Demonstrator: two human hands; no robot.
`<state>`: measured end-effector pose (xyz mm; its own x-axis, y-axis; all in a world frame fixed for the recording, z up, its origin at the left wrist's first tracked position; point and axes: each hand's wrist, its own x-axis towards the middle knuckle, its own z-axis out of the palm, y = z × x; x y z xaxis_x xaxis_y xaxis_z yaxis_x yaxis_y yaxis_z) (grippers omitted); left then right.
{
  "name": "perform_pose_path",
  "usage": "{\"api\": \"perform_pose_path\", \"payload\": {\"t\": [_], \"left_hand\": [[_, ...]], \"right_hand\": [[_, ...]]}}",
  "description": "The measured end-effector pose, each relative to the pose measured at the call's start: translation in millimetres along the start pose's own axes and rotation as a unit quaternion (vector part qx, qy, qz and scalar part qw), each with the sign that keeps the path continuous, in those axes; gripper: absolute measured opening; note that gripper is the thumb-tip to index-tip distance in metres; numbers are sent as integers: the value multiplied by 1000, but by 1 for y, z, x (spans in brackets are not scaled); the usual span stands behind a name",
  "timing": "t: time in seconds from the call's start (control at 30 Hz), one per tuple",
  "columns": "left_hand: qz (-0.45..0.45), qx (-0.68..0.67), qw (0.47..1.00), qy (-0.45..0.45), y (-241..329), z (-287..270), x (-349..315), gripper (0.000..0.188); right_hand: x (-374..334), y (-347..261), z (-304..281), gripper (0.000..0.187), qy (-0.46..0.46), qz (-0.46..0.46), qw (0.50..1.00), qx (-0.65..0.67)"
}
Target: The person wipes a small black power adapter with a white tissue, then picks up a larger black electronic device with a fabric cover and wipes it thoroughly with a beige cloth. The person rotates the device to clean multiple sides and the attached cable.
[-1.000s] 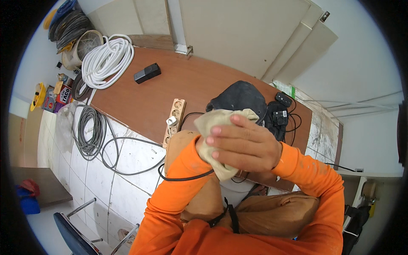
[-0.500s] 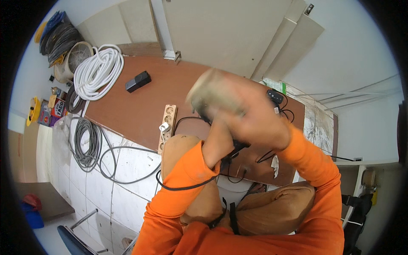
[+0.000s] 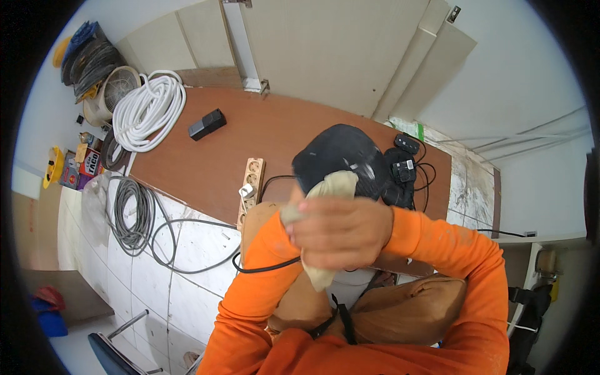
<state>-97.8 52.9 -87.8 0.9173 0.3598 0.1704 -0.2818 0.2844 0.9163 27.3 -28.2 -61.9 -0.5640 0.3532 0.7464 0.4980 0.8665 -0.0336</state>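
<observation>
My right hand (image 3: 344, 230) is closed on a beige cloth (image 3: 322, 275), whose folds stick out above and below the fingers. The hand and cloth lie across the end of my left sleeve. My left hand is almost wholly covered by them; only a sliver of skin shows, and its fingers are hidden. Just beyond the cloth is a black, rounded, cap-like thing (image 3: 342, 153) with whitish smudges. Whether my left hand holds it cannot be seen. A black cable passes by my left forearm.
The brown board (image 3: 169, 165) bears a power strip (image 3: 253, 172) with a white plug, a black-and-grey box-shaped thing (image 3: 207, 124) and a small black device (image 3: 406, 144) with cables. A white hose coil (image 3: 150, 112) lies far left, a grey cable coil (image 3: 134, 215) on the tiles.
My right hand has come down and toward me with the cloth. The black cap-like thing now shows beyond it. My left hand has become mostly hidden.
</observation>
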Motion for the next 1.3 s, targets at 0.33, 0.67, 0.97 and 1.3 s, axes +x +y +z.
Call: {"api": "perform_pose_path", "payload": {"t": [0.33,0.67,0.97,1.3], "left_hand": [[238,389,886,89,11,5,51,41],[158,273,945,84,6,8,33,44],[209,358,902,116,25,7,28,47],[240,479,830,155,29,19,37,51]], "right_hand": [[25,22,-68,41,234,413,867,150],[20,19,-24,35,-18,269,961,-62],[17,-2,-37,41,102,171,952,233],[2,51,-34,54,106,410,906,-16]]}}
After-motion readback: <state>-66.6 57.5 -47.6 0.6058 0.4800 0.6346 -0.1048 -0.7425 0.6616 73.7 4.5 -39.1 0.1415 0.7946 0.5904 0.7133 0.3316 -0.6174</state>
